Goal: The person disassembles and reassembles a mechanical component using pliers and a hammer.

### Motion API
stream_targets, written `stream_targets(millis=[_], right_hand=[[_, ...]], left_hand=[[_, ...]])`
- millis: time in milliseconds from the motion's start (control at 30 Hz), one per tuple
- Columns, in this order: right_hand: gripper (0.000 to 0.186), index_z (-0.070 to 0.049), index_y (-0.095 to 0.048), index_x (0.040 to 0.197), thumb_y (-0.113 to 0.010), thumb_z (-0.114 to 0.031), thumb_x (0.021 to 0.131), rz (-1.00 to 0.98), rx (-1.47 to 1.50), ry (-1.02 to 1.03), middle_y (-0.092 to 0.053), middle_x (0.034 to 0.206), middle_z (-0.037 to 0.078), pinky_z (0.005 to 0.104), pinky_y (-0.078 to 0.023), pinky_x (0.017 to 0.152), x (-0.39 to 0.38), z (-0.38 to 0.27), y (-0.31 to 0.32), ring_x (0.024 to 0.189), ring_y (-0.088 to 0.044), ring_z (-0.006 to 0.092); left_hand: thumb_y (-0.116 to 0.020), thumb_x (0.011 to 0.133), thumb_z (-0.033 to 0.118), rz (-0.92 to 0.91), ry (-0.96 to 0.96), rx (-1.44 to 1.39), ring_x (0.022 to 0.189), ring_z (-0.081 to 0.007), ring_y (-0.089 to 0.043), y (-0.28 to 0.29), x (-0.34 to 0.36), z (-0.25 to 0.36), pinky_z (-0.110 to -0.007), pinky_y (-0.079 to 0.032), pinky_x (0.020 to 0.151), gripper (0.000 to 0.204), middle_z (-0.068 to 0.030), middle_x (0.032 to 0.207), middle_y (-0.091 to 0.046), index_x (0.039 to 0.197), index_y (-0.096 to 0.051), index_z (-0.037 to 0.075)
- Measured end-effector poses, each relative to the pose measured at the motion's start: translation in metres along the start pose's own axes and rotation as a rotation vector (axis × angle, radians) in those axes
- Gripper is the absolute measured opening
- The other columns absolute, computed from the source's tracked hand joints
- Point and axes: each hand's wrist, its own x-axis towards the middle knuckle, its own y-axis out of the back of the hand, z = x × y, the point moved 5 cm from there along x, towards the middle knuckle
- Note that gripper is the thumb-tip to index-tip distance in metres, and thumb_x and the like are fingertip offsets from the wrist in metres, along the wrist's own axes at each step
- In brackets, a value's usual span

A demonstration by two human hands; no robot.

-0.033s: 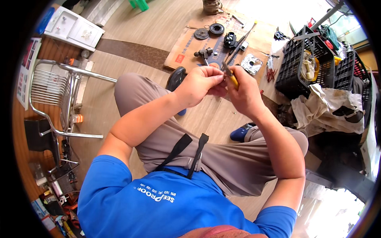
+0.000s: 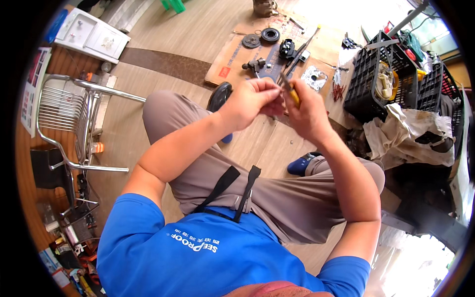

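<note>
My left hand [image 2: 246, 101] is raised over the floor with thumb and fingers pinched on something small that I cannot make out. Right beside it, my right hand [image 2: 309, 114] is wrapped round a yellow-handled tool [image 2: 293, 94], apparently pliers, whose metal end points up toward the left fingertips. Beyond both hands lies a cardboard sheet [image 2: 225, 62] with a black ring [image 2: 270, 34], a flat grey disc [image 2: 251, 41], a black part [image 2: 287, 48], long dark tools [image 2: 309, 42], a silver plate [image 2: 313, 78] and a dark metal fitting [image 2: 255, 65].
Black plastic crates [image 2: 361, 89] with tools and pale cloth [image 2: 405, 136] stand on the right. A metal chair [image 2: 69, 116] and a white cabinet [image 2: 91, 34] are on the left. A green stool [image 2: 173, 6] is at the top. My bent legs [image 2: 168, 116] are below my hands.
Both hands have shifted slightly upward, and the yellow-handled tool in my right hand has moved a little to the right. The surrounding things are unchanged.
</note>
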Motion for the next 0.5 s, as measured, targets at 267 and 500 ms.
stream_targets(millis=[267,500], right_hand=[[0.019,-0.004,-0.063,0.103,-0.061,-0.022,0.096,0.349,0.019,-0.060,-0.061,0.078,0.000,0.0213,-0.047,0.064,0.005,0.013,0.094,0.070,-0.056,0.0069],[0.028,-0.004,-0.059,0.096,-0.056,-0.032,0.097,0.544,0.035,-0.008,-0.057,0.074,-0.001,0.0206,-0.040,0.061,-0.027,0.004,0.126,0.064,-0.051,0.0067]], left_hand=[[-0.052,0.099,0.012,-0.009,-0.169,-0.057,0.088,-0.0221,-0.068,0.018,0.012,0.010,-0.036,-0.058,0.081,0.018,-0.0121,0.097,-0.067,0.108,-0.060,-0.001],[-0.053,0.099,0.015,-0.015,-0.155,0.173,0.090,-0.0217,-0.067,0.024,0.010,-0.003,-0.035,-0.056,0.084,0.022,-0.0113,0.099,-0.066,0.111,-0.060,-0.001]])
